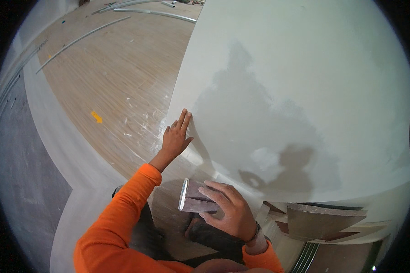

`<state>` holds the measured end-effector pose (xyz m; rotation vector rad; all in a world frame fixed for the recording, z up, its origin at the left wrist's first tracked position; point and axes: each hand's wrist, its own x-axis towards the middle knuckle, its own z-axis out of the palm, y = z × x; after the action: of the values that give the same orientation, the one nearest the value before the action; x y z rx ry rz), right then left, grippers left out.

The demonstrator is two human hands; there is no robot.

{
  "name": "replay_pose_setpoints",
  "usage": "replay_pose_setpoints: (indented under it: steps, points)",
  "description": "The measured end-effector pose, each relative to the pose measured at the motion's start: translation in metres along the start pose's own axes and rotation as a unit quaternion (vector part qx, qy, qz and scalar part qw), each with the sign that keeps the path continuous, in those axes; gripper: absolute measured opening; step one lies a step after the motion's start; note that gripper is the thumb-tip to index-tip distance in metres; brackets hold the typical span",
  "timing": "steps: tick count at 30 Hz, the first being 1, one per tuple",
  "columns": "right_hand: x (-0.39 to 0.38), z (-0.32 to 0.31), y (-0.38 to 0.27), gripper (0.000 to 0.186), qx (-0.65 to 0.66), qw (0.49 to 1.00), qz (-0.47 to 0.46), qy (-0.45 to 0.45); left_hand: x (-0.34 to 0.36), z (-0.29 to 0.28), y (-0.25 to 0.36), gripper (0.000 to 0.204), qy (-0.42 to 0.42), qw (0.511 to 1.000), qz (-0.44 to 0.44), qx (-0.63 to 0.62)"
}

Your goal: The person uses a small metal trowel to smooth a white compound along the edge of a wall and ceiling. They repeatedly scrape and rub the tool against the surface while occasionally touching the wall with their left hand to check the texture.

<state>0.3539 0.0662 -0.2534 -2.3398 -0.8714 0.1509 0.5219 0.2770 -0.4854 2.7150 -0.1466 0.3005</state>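
My left hand point(176, 136) reaches forward with its fingers stretched out, resting at the left edge of a white plastered wall point(332, 86). A grey, damp-looking patch point(241, 109) spreads across the wall's lower part. In my right hand point(234, 210) is a sanding block point(197, 193), a flat piece wrapped in brownish abrasive paper with a pale end. My fingers and thumb grip it from the right, in front of my body and apart from the wall. A shadow of a head and a hand falls on the wall beside the grey patch.
White dust point(130, 102) marks the wood-look floor point(105, 68), near an orange arrow sticker point(96, 117). Long metal profiles point(155, 12) lie at the far end. Several brown boards point(321, 220) are stacked at the lower right, near metal channels point(306, 258). Dark flooring point(25, 168) runs along the left.
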Motion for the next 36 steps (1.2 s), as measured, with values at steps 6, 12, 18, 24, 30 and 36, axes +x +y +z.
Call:
replay_pose_setpoints:
  steps: [6, 12, 18, 24, 30, 36]
  points:
    - [-0.003, 0.001, 0.01, 0.062, 0.008, 1.0, -0.003, -0.013, 0.003, 0.008, 0.003, 0.107, 0.046, 0.999, 0.012, -0.007]
    - [0.0, 0.002, 0.018, 0.062, 0.011, 0.999, -0.027, -0.02, 0.004, 0.006, 0.009, 0.113, -0.008, 0.998, -0.006, -0.062]
    - [0.0, 0.001, 0.018, 0.061, 0.014, 0.999, -0.021, -0.021, 0.005, 0.053, -0.04, 0.109, 0.091, 0.967, -0.063, -0.231]
    - [-0.001, 0.004, 0.015, 0.061, 0.003, 1.0, -0.008, -0.015, 0.019, 0.041, -0.064, 0.081, 0.121, 0.868, -0.133, -0.463]
    - [-0.005, 0.007, 0.018, 0.061, 0.004, 1.0, 0.01, -0.016, 0.018, 0.049, -0.066, 0.075, 0.099, 0.91, -0.157, -0.372]
    - [-0.007, 0.013, 0.016, 0.061, -0.013, 1.0, 0.0, 0.011, 0.005, 0.066, -0.077, 0.076, 0.052, 0.895, -0.191, -0.399]
